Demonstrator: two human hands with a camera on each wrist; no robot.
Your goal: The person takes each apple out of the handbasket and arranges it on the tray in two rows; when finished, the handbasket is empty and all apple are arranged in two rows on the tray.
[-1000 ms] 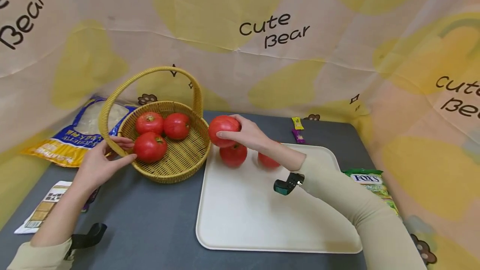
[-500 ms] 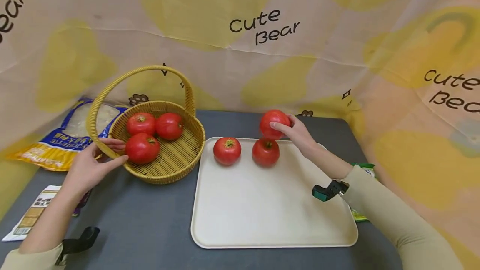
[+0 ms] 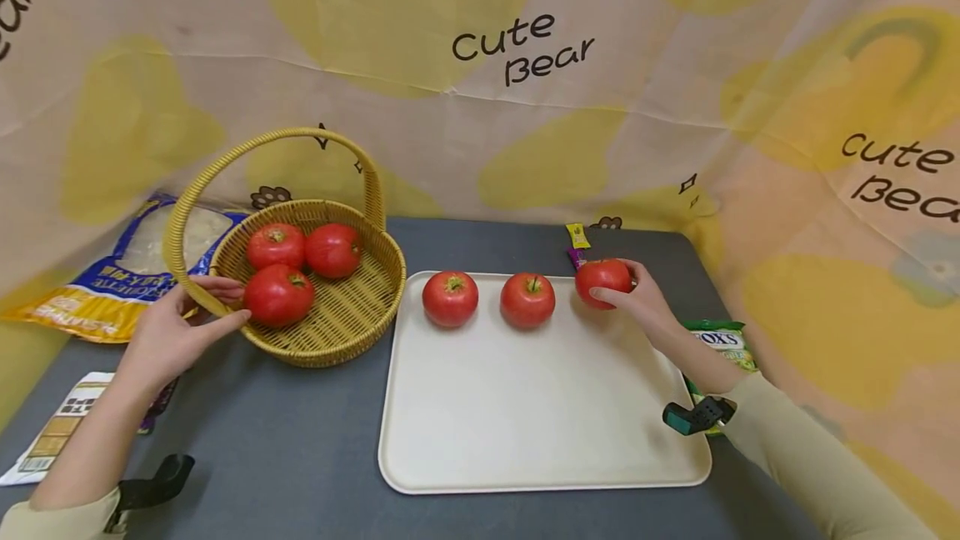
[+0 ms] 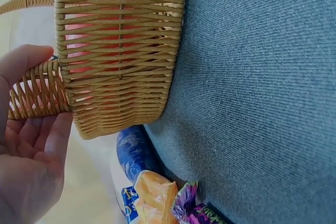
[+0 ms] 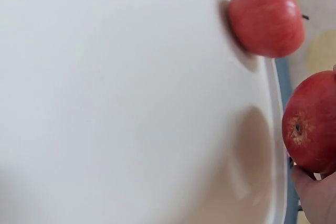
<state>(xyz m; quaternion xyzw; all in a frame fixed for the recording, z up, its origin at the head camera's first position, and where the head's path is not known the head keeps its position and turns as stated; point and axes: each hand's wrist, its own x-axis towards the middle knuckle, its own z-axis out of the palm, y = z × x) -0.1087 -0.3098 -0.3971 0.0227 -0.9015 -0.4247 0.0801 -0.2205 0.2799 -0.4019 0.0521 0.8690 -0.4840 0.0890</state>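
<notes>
My left hand (image 3: 174, 330) holds the yellow wicker basket (image 3: 378, 336) at the left base of its handle (image 4: 37, 92), with thumb and fingers on either side of it in the left wrist view. Inside the basket lie three red apples (image 3: 279, 296). My right hand (image 3: 642, 300) grips another red apple (image 3: 602, 282) at the back right of the white tray (image 3: 540, 415). The right wrist view shows this held apple (image 5: 310, 124) tilted, its blossom end toward the camera, apart from the tray floor. Two apples (image 3: 528, 301) (image 3: 450, 299) sit side by side along the tray's back edge.
Behind the basket leans a blue and yellow bag (image 3: 127, 273). A white packet (image 3: 63, 427) lies at the left. Yellow and purple wrapped sweets (image 3: 577, 235) lie behind the tray, and a green packet (image 3: 723, 340) at its right. A printed cloth rises behind the grey table (image 3: 300, 448).
My right hand has carried its apple from beside the basket rightward, past the two tray apples, and lowered it at the tray's back right. The left hand keeps hold of the basket handle.
</notes>
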